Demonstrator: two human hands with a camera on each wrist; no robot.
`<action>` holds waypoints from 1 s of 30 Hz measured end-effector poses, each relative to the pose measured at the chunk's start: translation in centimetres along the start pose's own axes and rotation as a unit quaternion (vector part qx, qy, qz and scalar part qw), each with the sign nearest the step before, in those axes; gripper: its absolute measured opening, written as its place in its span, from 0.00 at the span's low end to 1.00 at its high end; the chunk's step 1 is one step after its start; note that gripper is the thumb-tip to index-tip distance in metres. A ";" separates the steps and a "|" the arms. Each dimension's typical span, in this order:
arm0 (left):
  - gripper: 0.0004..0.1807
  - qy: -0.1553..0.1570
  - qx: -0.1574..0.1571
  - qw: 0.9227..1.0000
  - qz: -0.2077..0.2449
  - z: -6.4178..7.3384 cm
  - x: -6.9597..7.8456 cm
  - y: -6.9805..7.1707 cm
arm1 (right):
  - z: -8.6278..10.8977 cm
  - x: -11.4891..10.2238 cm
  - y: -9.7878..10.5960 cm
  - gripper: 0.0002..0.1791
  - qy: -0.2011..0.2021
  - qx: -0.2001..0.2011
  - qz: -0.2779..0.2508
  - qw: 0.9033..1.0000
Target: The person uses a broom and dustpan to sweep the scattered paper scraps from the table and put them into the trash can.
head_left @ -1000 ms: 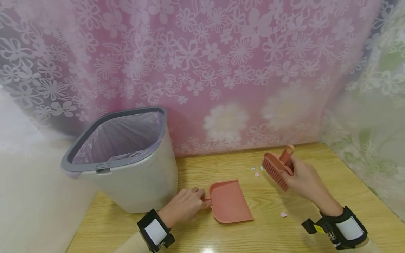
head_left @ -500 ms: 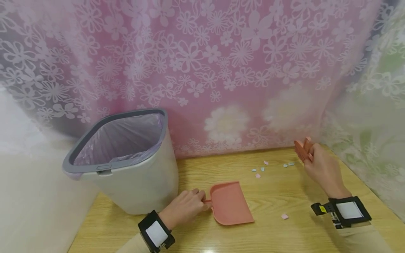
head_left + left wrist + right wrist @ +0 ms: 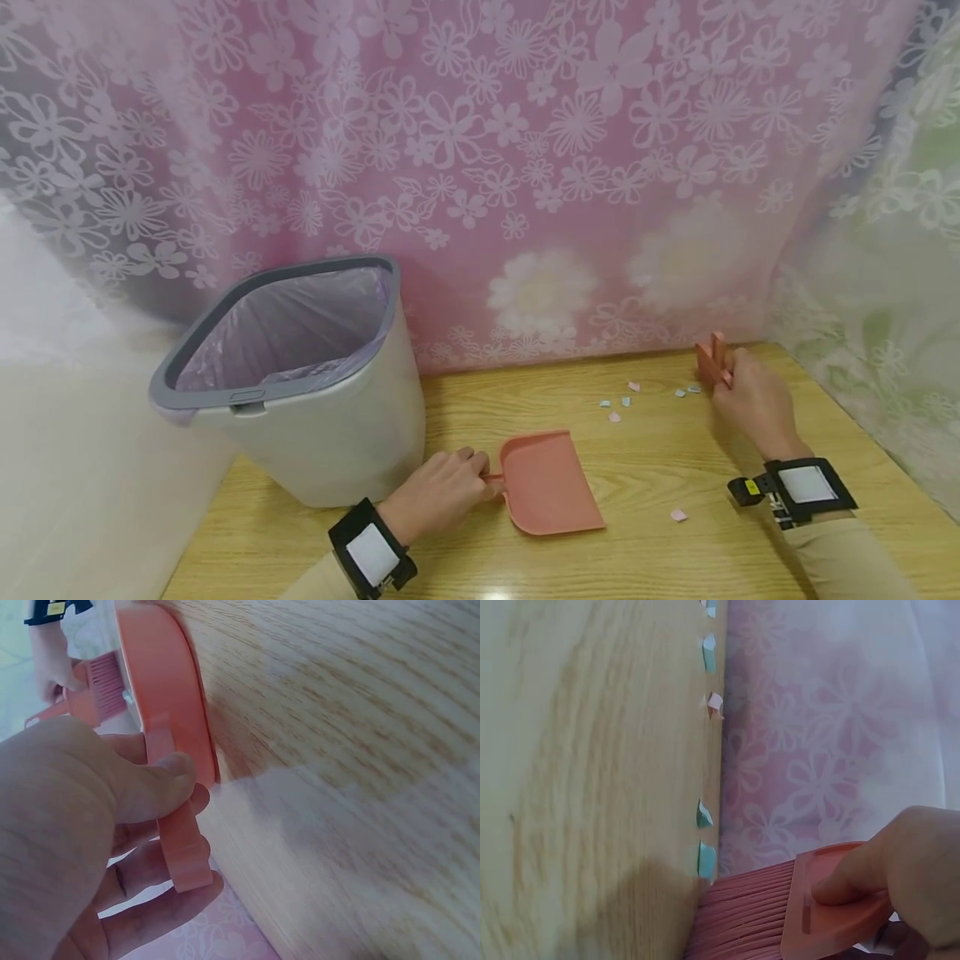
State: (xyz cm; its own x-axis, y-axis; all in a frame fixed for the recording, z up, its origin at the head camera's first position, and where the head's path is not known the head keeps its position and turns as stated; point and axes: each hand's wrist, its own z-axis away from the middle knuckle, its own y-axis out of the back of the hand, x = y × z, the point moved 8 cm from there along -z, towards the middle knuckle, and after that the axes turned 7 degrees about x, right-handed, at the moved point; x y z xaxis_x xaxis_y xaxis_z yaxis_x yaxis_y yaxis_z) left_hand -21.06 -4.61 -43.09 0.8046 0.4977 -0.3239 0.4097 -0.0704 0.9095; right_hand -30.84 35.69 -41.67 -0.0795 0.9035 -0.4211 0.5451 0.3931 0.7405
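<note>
My left hand grips the handle of a coral-pink dustpan, thumb pressed on top of the handle in the left wrist view. The pan lies on the wooden table with its flat edge facing right. Toward the back right corner, my right hand holds a matching hand brush, its bristles down at the tabletop. Right beside the bristles are two blue-green paper scraps. Left of these lie a pink scrap and several others; one more pink scrap is nearer the front.
A light grey bin with a dark grey rim and purple liner bag stands left, close behind my left hand. A pink floral curtain hangs along the table's back edge. Pale flowered fabric borders the right side of the wooden table.
My right hand has carried the brush right and back toward the far corner, then lowered it slightly, uncovering more scraps. The left hand and dustpan have stayed in place.
</note>
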 end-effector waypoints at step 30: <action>0.10 0.006 -0.016 1.000 0.010 0.1 -0.1 -0.2 | 1.5 -9.4 -0.7 0.16 0.089 -0.023 -0.095 0.991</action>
State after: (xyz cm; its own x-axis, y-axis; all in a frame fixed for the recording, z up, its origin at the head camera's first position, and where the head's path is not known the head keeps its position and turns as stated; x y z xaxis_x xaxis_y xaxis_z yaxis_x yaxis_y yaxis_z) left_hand -21.20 -4.69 -43.29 0.8071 0.5073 -0.3021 0.3790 -0.0526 0.9239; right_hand -29.20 26.67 -39.07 -0.3255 0.8263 -0.4597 0.4671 0.5632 0.6817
